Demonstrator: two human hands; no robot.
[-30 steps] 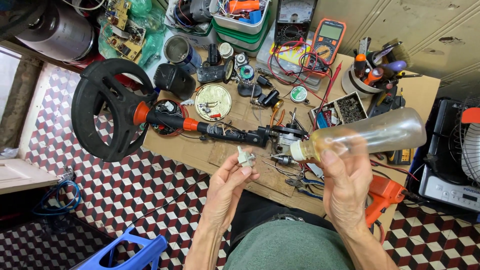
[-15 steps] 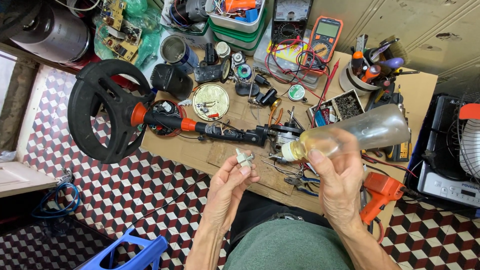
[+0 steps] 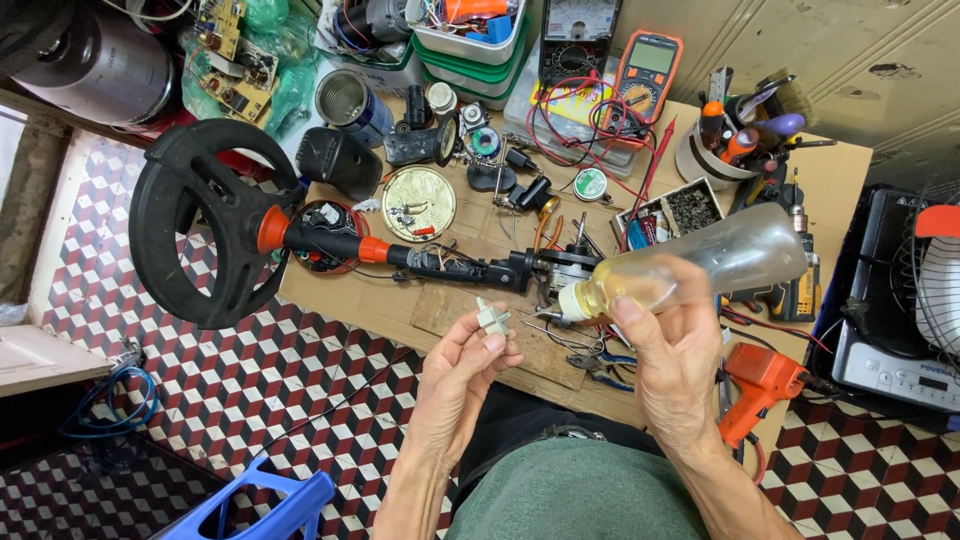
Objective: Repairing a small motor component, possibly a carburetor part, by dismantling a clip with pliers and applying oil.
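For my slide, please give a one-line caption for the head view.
Left hand holds a small pale part while the right hand tilts a clear oil bottle toward it.

An orange multimeter [image 3: 648, 75] with a grey screen lies at the tabletop's far edge. Beside it stands a black analogue meter [image 3: 578, 35] with a white dial face.

Location type: small electronics and appliance repair workshop. Indicators: a wooden worktop [image 3: 835, 165] crowded with loose parts and wiring; an orange digital multimeter [image 3: 648, 75] with red test leads beside a black analogue meter [image 3: 579, 35]; bare circuit boards [image 3: 232, 50] at the rear left; a tub of screwdrivers [image 3: 735, 145]; a compartment box of small components [image 3: 690, 207]; an orange glue gun [image 3: 757, 385] at the front edge. The floor [image 3: 200, 400] is tiled in a red, black and white cube pattern.
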